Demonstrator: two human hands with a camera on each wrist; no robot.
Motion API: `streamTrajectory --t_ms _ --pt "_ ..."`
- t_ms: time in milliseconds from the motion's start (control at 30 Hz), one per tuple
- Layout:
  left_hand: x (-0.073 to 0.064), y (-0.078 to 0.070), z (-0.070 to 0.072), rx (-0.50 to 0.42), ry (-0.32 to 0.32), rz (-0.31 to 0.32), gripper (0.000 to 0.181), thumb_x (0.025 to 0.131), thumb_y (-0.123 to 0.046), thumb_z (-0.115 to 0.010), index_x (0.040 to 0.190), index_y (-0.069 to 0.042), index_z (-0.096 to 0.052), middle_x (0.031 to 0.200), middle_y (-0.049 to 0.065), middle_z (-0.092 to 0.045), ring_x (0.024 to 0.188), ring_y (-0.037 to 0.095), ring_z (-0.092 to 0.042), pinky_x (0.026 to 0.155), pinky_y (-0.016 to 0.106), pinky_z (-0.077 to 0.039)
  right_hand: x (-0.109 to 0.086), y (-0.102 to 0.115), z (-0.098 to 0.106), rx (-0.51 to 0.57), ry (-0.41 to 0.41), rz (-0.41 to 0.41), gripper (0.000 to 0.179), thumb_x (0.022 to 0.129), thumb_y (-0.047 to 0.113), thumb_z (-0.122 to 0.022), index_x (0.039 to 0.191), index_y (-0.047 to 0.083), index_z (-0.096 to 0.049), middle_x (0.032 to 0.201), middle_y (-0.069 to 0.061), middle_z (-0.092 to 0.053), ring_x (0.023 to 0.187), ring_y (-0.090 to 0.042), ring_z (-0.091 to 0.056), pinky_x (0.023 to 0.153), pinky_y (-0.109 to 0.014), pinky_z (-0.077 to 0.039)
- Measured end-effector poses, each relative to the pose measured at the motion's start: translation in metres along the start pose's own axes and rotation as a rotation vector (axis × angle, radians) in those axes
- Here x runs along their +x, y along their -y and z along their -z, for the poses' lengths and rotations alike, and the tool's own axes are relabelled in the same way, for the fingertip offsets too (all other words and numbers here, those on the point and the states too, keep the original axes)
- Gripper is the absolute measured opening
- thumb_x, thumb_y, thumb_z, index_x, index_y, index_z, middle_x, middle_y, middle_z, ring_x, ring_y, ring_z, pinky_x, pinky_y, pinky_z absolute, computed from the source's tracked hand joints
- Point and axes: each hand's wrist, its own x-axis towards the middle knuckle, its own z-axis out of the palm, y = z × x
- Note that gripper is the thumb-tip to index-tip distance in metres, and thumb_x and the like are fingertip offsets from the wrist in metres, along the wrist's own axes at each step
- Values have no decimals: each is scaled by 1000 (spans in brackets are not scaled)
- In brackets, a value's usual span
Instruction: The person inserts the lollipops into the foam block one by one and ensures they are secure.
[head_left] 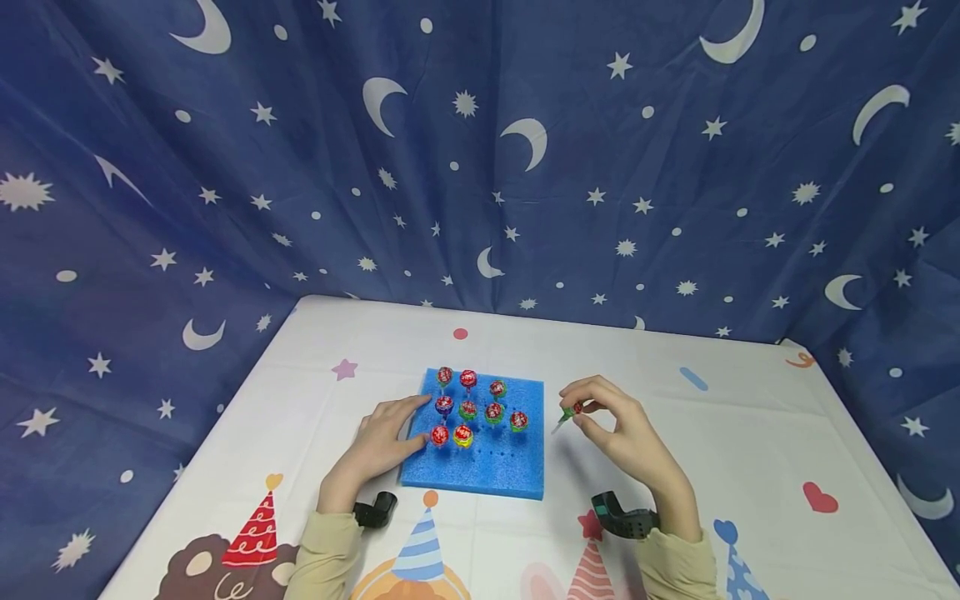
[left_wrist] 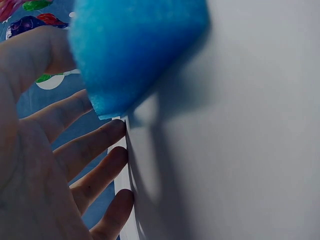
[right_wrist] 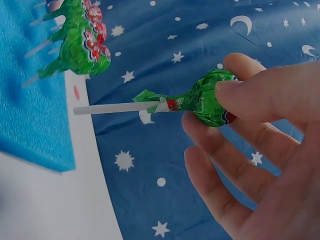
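My right hand (head_left: 617, 427) pinches a green-wrapped lollipop (right_wrist: 209, 100) by its candy head. Its bare white stick points left, toward the blue foam block (head_left: 480, 471), just off the block's right edge. My left hand (head_left: 381, 437) rests at the block's left edge, with the thumb and index finger reaching onto it and the other fingers spread on the table in the left wrist view. Several lollipops (head_left: 493, 412) stand upright in rows on the block, in red, green, purple and yellow wrappers. Small holes dot the block's bare front part.
A white tablecloth (head_left: 750, 433) with printed hats, animals and shapes covers the table. Behind it hangs a dark blue curtain (head_left: 480, 208) with moons and stars. Each wrist wears a black camera mount (head_left: 626, 518).
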Motion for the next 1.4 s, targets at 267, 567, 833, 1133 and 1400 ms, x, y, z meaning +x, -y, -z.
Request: streamTrajectory --t_ms 267,567,833,1133,1400 --pt "-1 -1 1 -7 -4 -5 59 88 -27 -62 144 -18 -45 149 10 -45 137 36 -35 103 60 -31 2 9 -6 6 23 -6 41 82 -8 -66 113 18 -62 108 4 -66 96 -7 -58 85 -30 -51" --pt "-1 -2 2 -8 6 -7 60 88 -27 -62 144 -17 -44 150 11 -44 138 36 -35 103 60 -30 7 11 -18 35 89 -1 38 84 -4 -67 112 21 -61 106 3 -66 96 -10 -60 86 -33 -51" --pt "0 -4 4 -1 7 -4 60 89 -27 -61 145 -17 -43 150 11 -44 137 36 -35 104 61 -30 11 17 -29 27 126 -18 31 82 1 -71 108 18 -64 104 6 -65 94 -8 -58 86 -31 -51" --pt "-1 -4 3 -6 6 3 59 89 -27 -62 144 -17 -44 149 10 -44 136 36 -35 104 61 -30 13 20 -42 -42 161 -47 29 79 6 -76 103 17 -64 100 4 -65 90 -9 -58 83 -30 -52" --pt "-3 -5 3 -3 3 3 58 89 -26 -62 144 -16 -45 148 12 -45 136 37 -36 104 61 -30 13 17 -48 -45 165 -44 28 78 4 -77 100 15 -63 98 4 -64 87 -10 -60 82 -37 -53"
